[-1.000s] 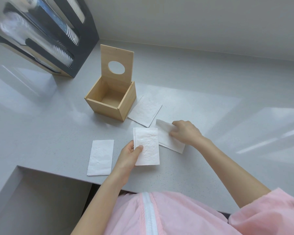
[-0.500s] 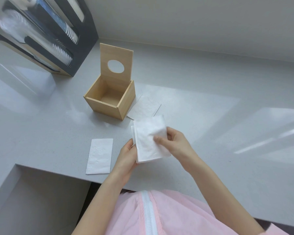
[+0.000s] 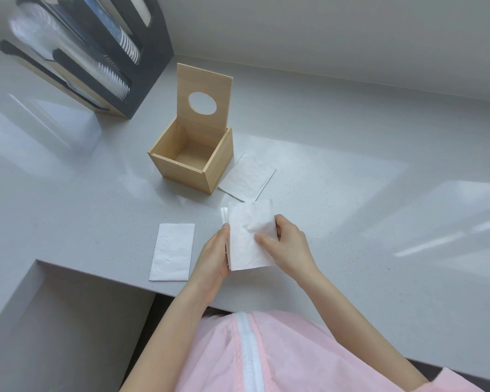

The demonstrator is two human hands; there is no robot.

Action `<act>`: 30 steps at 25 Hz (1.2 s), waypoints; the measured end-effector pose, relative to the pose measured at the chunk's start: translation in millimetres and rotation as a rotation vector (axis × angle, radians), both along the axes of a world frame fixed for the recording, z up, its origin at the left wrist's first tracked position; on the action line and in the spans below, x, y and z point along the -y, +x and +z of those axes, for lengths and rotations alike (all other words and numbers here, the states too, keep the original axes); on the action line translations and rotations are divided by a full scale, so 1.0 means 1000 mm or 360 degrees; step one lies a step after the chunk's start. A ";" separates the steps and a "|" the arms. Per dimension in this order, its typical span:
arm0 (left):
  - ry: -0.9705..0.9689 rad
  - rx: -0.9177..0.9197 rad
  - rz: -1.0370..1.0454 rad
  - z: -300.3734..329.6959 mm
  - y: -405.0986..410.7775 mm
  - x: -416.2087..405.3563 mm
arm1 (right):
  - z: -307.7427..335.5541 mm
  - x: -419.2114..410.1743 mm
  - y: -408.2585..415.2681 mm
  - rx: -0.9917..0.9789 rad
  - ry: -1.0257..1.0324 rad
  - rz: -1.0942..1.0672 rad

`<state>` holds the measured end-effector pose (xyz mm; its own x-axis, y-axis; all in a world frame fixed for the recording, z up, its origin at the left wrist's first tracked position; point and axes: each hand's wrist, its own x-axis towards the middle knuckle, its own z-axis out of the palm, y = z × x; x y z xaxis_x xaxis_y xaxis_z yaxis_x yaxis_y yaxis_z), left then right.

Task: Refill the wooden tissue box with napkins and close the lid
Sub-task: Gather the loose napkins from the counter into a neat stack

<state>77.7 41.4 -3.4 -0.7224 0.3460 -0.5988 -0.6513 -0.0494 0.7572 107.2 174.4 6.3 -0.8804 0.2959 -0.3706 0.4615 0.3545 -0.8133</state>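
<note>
— Since the earlier frame the right hand [image 3: 287, 247] had lifted the napkin that had lain at three o'clock of the left hand [image 3: 214, 254] and laid it over the one already held there. That made a small stack of napkins [image 3: 249, 236] raised off the counter [image 3: 337, 193]. The camera had also drifted a little, so the whole scene sat slightly differently in view.

— And how were the hands set on that stack?

— Both were closed on it. The left hand pinched the stack's nine o'clock edge, thumb on top and the other digits hidden beneath. The right hand gripped the three o'clock edge, thumb pressed on the top sheet, which was crumpled there. Lower sheets peeked out at the stack's upper-left corner.

— Where was the box?

— The wooden tissue box [image 3: 193, 162] stood at twelve o'clock from the hands, well apart from them, with nothing visible inside. Its lid [image 3: 204, 100], with a round hole, stood upright at the far side.

— Any napkins left on the counter?

— Two. One flat napkin [image 3: 172, 251] lay at nine o'clock of the left hand, near the counter's edge. Another napkin [image 3: 248, 176] lay just beside the box at its four o'clock. A dark cup dispenser [image 3: 96, 49] stood at eleven o'clock.
</note>
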 end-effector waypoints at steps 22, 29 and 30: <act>-0.0337 -0.0134 0.0300 0.014 -0.043 0.133 | -0.009 0.104 -0.053 0.0033 0.0222 0.0199; -0.0361 -0.0116 0.0339 0.015 -0.053 0.159 | -0.016 0.132 -0.068 0.0336 0.0770 0.0558; -0.0361 -0.0114 0.0337 0.015 -0.053 0.161 | -0.016 0.133 -0.070 0.0356 0.0765 0.0549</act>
